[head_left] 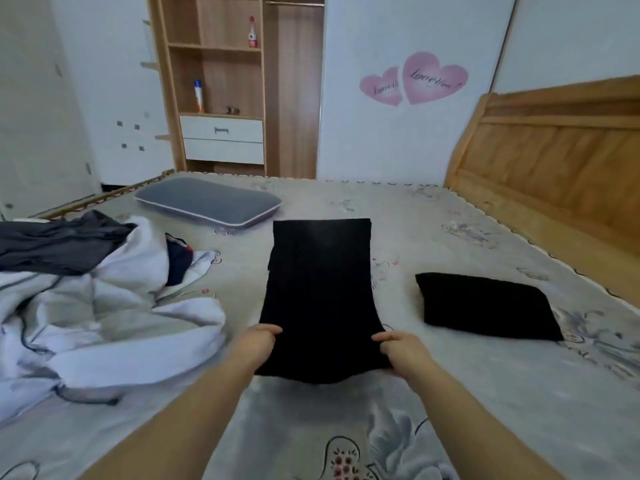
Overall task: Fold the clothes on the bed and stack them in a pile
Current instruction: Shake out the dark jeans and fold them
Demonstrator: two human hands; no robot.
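Left hand point(260, 341) and right hand point(398, 351) pinch the black garment's point(320, 289) near corners. Fingertips hide under cloth. Its type is unclear.

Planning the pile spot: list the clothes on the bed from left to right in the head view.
Dark grey garment → white garment → long black garment, gripped by left hand and right hand → folded black garment.

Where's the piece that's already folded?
In the head view, the folded black garment lies on the bed to the right, apart from the long black garment both hands hold.
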